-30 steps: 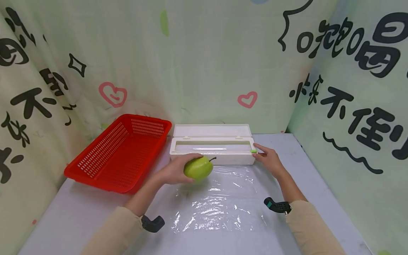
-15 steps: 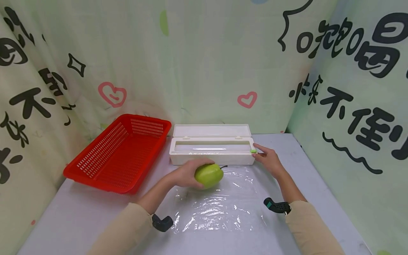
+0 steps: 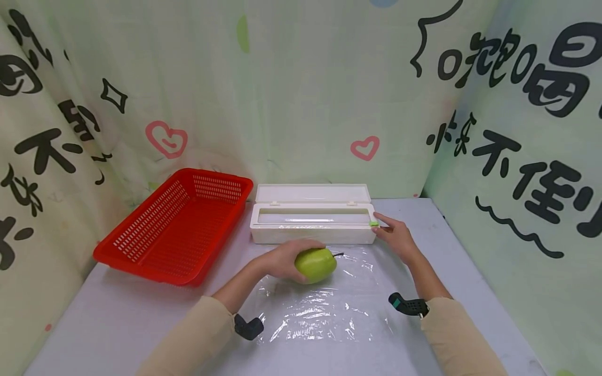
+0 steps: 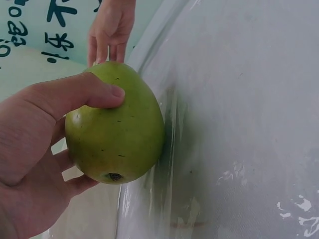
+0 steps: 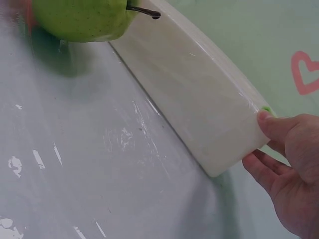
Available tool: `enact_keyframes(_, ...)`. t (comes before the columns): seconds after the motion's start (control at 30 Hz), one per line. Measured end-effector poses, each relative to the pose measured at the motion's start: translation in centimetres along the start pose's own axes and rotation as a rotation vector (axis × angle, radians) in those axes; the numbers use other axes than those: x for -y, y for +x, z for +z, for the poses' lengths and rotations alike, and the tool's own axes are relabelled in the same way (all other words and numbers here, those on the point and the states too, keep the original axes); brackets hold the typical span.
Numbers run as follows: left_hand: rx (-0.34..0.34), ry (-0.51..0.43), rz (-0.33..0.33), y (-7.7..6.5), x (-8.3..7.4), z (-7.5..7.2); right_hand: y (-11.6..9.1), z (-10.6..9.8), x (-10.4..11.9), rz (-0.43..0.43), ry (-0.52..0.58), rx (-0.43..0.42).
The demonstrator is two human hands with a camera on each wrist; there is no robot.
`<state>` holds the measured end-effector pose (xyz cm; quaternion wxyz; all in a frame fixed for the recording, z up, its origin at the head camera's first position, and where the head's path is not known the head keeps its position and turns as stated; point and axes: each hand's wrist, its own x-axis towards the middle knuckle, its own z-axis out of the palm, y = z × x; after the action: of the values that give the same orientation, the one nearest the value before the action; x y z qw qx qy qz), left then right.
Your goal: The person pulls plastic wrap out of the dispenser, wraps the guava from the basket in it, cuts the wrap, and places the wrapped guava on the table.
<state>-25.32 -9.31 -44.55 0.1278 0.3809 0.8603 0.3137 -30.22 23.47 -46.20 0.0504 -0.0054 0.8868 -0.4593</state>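
Since the earlier frames, the left hand [image 3: 284, 259] and a green pear [image 3: 316, 265] have moved rightward and a little nearer the person. Clear plastic film [image 3: 324, 318] lies nearest on the bench [image 3: 400, 357]. Over it, the left grip is clamped round the pear, whose stem points right, toward the right hand [image 3: 396, 237]; contact with the film is unclear. Beyond, the right grip pinches the right end of a long white box [image 3: 310, 235] lying crosswise.
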Motion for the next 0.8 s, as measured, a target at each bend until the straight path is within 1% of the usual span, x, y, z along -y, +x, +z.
enact_keyframes(0.07, 0.019, 0.002, 0.0, 0.07, 0.03, 0.1, -0.01, 0.07, -0.03, 0.006, 0.0, -0.002)
enact_keyframes(0.2, 0.06, 0.001, -0.026, 0.13, 0.12, 0.29, 0.01, 0.17, -0.02, 0.016, 0.003, -0.008)
enact_keyframes(0.33, 0.057, -0.02, -0.046, 0.11, 0.19, 0.35, 0.01, 0.23, 0.01, 0.016, -0.002, -0.012)
enact_keyframes(0.43, 0.003, -0.045, -0.073, 0.04, 0.23, 0.24, 0.0, 0.24, 0.0, 0.014, -0.003, -0.011)
enact_keyframes(0.6, -0.14, -0.081, -0.106, -0.25, 0.26, -0.08, -0.07, 0.25, 0.04, 0.019, -0.016, -0.008)
enact_keyframes(0.67, -0.185, -0.091, -0.121, -0.4, 0.26, -0.12, -0.09, 0.23, 0.04, 0.019, -0.021, -0.007)
enact_keyframes(0.8, -0.239, -0.077, -0.148, -0.59, 0.24, -0.01, -0.11, 0.11, -0.06, 0.012, -0.018, -0.01)
